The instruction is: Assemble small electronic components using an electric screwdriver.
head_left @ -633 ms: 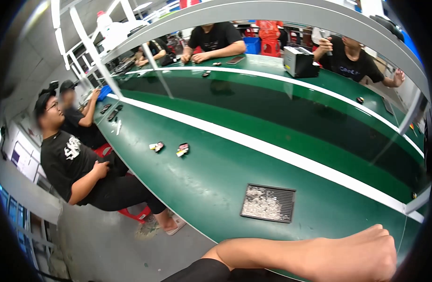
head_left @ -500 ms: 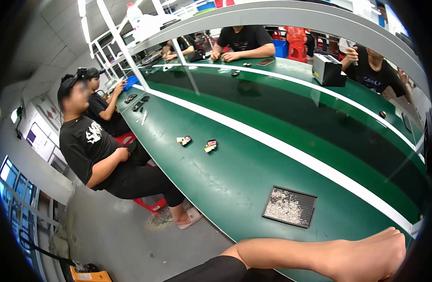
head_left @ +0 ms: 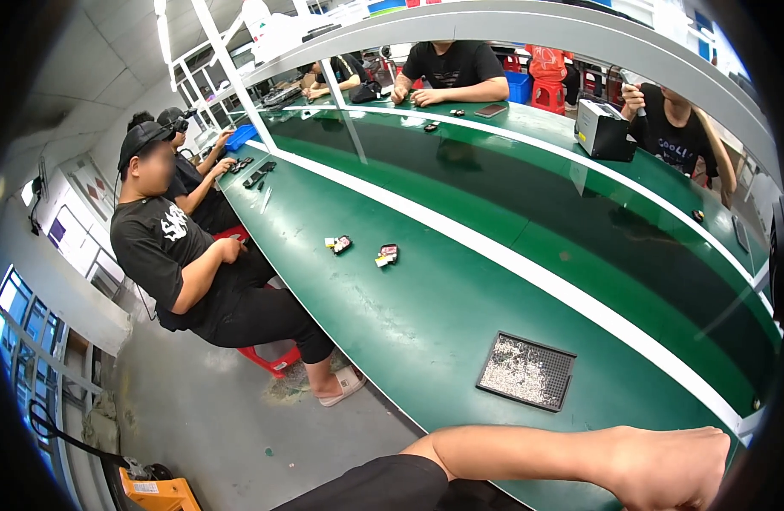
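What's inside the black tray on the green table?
Small whitish pieces cover most of the black tray; its gridded floor shows along the right. The floor beneath the pieces is hidden.

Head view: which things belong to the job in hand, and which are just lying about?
Likely part of the job, judged by nearness to the left hand, its grip hidden:
black gridded tray
small pale pieces in it

Seemingly just lying about, away from that hand:
two small dark, yellow-tagged parts
thin white stick
grey-and-black box
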`<state>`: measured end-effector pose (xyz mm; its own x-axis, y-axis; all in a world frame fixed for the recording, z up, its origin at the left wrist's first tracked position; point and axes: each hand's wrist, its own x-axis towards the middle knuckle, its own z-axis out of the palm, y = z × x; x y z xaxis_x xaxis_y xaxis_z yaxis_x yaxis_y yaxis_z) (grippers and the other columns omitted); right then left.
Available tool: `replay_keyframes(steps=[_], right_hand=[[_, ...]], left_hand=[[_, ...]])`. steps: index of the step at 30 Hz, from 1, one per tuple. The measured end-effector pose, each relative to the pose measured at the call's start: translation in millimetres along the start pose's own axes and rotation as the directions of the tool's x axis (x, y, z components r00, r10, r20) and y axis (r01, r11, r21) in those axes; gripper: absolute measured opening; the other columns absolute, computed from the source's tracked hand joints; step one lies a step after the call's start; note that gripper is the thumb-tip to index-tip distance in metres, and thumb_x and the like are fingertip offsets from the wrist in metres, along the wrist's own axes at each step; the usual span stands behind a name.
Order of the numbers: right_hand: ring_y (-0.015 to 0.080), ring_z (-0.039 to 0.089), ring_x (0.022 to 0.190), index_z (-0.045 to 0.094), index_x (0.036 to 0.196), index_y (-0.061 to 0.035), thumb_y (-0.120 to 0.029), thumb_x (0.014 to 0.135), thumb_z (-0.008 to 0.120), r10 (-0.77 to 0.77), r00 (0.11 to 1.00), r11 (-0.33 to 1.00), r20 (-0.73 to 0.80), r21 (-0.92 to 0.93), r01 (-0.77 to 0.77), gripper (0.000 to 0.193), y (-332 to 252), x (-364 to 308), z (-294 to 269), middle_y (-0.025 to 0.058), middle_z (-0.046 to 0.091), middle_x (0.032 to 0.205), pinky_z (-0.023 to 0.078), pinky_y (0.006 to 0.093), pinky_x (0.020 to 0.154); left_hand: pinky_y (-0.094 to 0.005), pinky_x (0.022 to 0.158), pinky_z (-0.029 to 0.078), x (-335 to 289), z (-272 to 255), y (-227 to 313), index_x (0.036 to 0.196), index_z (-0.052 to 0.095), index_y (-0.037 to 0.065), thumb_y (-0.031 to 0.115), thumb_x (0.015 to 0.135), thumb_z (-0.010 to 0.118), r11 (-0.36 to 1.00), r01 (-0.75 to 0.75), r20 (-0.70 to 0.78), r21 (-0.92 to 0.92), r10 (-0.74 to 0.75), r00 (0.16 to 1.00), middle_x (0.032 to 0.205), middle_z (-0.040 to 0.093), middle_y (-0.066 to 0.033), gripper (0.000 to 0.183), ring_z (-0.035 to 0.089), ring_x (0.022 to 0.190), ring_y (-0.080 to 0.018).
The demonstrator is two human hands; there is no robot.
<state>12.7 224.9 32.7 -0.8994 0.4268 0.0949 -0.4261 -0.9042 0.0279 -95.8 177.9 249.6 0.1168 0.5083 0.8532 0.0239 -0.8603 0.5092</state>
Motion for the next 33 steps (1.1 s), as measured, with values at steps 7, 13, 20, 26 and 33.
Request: replay_keyframes(steps=[7, 13, 20, 26, 33], right_hand=[[0.0124, 0.044, 0.063, 0.052, 0.101, -0.0073, -0.026, 0.090, 0.057, -0.084, 0.996, 0.995, -0.042, -0.064, 0.081, 0.022, -14.2, -16.8, -12.1, 0.0026, 0.046, 0.071, 0.040, 0.0291, 0.064], [0.0120, 0.042, 0.061, 0.052, 0.099, -0.0076, -0.026, 0.091, 0.056, -0.370, 0.928, 0.911, -0.050, -0.215, 0.352, 0.021, -63.1, -69.6, -2.6, 0.0019, 0.044, 0.070, 0.039, 0.0294, 0.062], [0.0115, 0.040, 0.059, 0.054, 0.096, -0.0097, -0.024, 0.088, 0.057, -0.587, 0.806, 0.781, -0.079, -0.317, 0.538, 0.017, -82.5, -105.0, 24.9, 0.0000, 0.043, 0.068, 0.038, 0.0294, 0.062], [0.0116, 0.040, 0.061, 0.057, 0.093, -0.0103, -0.024, 0.086, 0.059, -0.568, 0.820, 0.780, -0.070, -0.363, 0.510, 0.015, -80.4, -99.4, 33.6, 0.0000, 0.041, 0.067, 0.036, 0.0299, 0.067], [0.0114, 0.040, 0.061, 0.058, 0.091, -0.0100, -0.024, 0.084, 0.059, -0.587, 0.801, 0.777, -0.113, -0.354, 0.520, 0.016, -75.8, -100.1, 40.2, 0.0001, 0.042, 0.067, 0.037, 0.0292, 0.068]], left_hand=[[-0.0244, 0.050, 0.044, 2.8, 3.2, -6.2, 0.084, 0.078, 0.010, 0.020, 0.076, 0.075, 0.999, 0.037, 0.196, -0.034, -0.030, 0.980, 0.082, 0.074, -0.0002, 0.013, 0.066, 0.062, -0.0082], [-0.0310, 0.052, 0.046, 4.9, -2.0, 0.1, 0.092, 0.075, 0.011, 0.020, 0.080, 0.069, 0.995, 0.085, 0.179, 0.048, -0.093, 0.980, 0.078, 0.072, -0.0024, 0.016, 0.066, 0.065, -0.0187], [-0.0388, 0.064, 0.050, 7.5, -10.4, -6.2, 0.097, 0.066, 0.002, 0.002, 0.081, 0.063, 0.999, -0.015, 0.212, -0.038, 0.022, 0.977, 0.081, 0.062, -0.0104, 0.016, 0.063, 0.075, -0.0292], [-0.0314, 0.062, 0.052, 9.1, -10.3, -3.6, 0.084, 0.071, 0.000, 0.001, 0.073, 0.075, 0.993, 0.068, 0.133, -0.095, -0.055, 0.990, 0.087, 0.071, -0.0128, 0.012, 0.067, 0.070, -0.0266], [-0.0319, 0.058, 0.051, 16.2, 3.6, -5.1, 0.074, 0.068, -0.002, 0.001, 0.072, 0.075, 0.994, -0.052, 0.111, -0.097, 0.062, 0.992, 0.080, 0.069, -0.0115, 0.008, 0.066, 0.067, -0.0248]])
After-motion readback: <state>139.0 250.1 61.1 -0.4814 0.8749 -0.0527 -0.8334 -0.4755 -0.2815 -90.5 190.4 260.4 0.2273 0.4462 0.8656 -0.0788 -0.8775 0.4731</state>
